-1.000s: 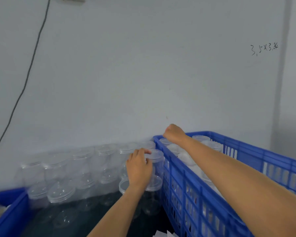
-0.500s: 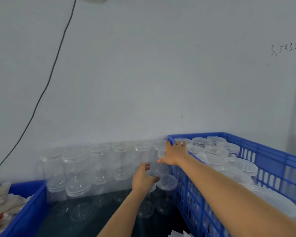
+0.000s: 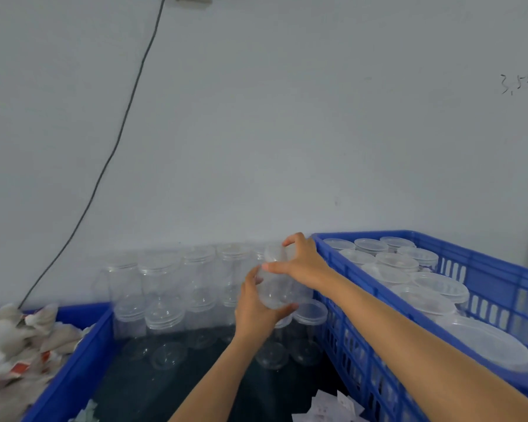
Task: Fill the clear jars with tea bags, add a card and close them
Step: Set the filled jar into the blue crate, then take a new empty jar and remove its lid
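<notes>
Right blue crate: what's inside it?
The right blue crate holds clear lids, lying flat and overlapping, some stacked. The right forearm crosses its near wall. The pile covers the crate floor and anything beneath, so the depth can't be seen.

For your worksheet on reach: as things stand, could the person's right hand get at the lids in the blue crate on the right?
Probably yes. The right hand hovers beside the crate, whose open top leaves the lids uncovered, but the hand now grips a clear jar together with the left hand.

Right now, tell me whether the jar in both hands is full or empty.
Empty: the held jar, gripped by left hand and right hand, is clear throughout, no tea bags inside.
</notes>
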The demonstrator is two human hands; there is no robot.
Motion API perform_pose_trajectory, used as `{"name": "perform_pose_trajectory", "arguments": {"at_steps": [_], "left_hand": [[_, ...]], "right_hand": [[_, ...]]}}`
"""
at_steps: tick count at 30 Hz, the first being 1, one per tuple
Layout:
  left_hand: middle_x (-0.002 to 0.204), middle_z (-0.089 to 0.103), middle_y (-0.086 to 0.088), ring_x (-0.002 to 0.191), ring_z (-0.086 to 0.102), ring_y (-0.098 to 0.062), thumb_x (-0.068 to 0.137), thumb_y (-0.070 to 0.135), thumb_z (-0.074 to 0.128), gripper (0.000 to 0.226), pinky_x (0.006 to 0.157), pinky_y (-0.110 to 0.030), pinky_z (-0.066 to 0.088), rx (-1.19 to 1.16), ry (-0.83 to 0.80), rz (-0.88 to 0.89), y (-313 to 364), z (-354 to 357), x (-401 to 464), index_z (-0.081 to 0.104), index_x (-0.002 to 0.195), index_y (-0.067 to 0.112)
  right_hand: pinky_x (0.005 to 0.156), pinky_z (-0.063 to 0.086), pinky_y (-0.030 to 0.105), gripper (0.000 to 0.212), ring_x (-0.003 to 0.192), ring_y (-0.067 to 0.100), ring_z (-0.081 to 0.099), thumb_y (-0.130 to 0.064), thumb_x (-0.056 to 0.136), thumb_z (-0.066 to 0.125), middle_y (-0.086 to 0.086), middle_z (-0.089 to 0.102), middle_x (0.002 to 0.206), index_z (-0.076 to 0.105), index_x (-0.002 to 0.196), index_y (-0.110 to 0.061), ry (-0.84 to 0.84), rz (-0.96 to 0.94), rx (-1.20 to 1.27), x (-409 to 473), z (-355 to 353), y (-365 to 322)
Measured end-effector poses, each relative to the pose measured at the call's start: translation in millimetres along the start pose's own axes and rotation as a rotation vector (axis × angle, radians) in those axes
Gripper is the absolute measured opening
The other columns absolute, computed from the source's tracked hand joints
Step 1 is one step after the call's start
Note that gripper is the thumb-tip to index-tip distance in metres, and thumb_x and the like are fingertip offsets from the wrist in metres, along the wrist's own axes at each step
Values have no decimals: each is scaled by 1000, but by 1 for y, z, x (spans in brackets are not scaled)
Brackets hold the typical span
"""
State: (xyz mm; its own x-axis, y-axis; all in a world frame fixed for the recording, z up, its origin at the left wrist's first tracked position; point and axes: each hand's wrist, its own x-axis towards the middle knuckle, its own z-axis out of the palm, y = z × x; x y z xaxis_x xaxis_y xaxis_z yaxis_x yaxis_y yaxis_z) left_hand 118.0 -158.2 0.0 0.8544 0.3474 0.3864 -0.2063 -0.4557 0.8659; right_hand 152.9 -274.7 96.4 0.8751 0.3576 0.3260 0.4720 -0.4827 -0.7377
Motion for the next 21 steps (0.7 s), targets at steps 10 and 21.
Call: {"name": "perform_pose_trajectory", "arguments": {"at_steps": [10,21], "left_hand": [[123,40,8,108,48,-9,53,51,88,105,89,-19,45,320,170,-13,-69,-74,-139,33,139,29],[113,59,19,108,58,0,40,66,80,101,92,-27,50,298,100,-162,-114,-100,-175,40,127,35]], "right_hand": [[77,41,18,69,114,15,47,-42,77,77,1,40,136,36,130,-23,-240,95,264,-100,110,-5],[71,46,16,41,93,4,56,-57,70,72,-17,54,101,52,100,-37,132,60,276,-158,199,16]]}}
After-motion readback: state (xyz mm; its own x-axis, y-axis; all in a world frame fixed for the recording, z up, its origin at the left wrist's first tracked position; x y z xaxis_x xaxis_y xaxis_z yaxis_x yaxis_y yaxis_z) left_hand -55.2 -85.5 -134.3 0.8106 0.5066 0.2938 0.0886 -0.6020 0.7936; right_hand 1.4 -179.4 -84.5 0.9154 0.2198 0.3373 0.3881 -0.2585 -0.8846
